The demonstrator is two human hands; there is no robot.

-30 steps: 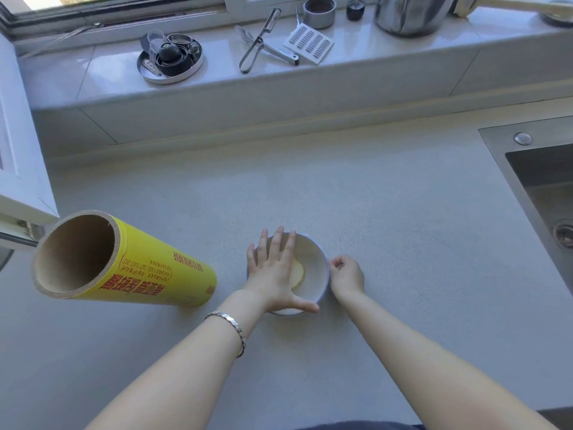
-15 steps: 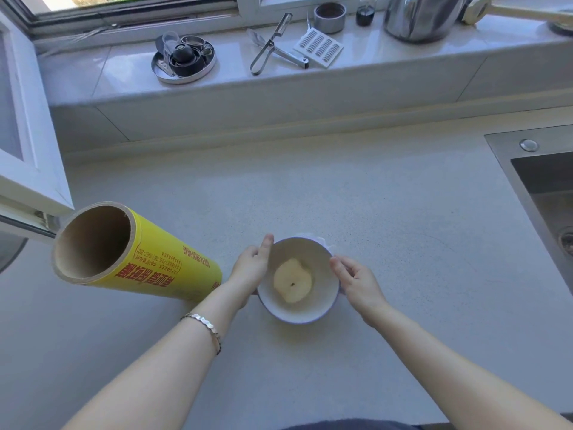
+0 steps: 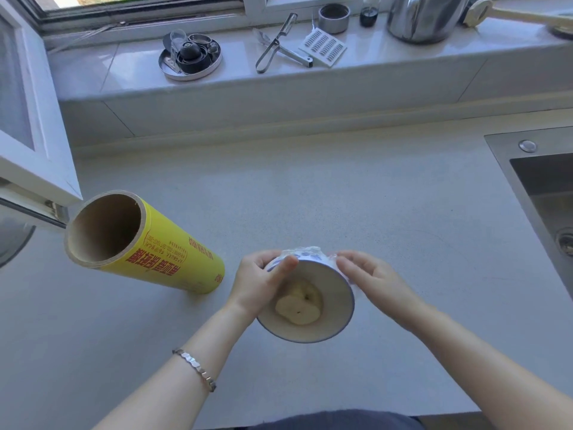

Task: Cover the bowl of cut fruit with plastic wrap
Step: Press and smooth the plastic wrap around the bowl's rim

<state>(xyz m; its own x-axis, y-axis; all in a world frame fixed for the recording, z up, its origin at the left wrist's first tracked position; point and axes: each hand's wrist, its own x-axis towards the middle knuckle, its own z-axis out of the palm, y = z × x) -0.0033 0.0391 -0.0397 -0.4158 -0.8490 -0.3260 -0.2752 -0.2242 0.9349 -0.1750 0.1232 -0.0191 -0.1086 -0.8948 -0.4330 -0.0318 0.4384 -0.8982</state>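
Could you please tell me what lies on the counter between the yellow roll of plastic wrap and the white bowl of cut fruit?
In the head view, only the left hand, gripping the white bowl, lies between it and the yellow roll.

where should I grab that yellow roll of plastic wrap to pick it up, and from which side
Grip the plastic wrap roll around its middle, coming down from above with the left hand, which is nearer. It lies on its side on the counter, so the round yellow body is exposed on top. The open cardboard end looks too wide to pinch well.
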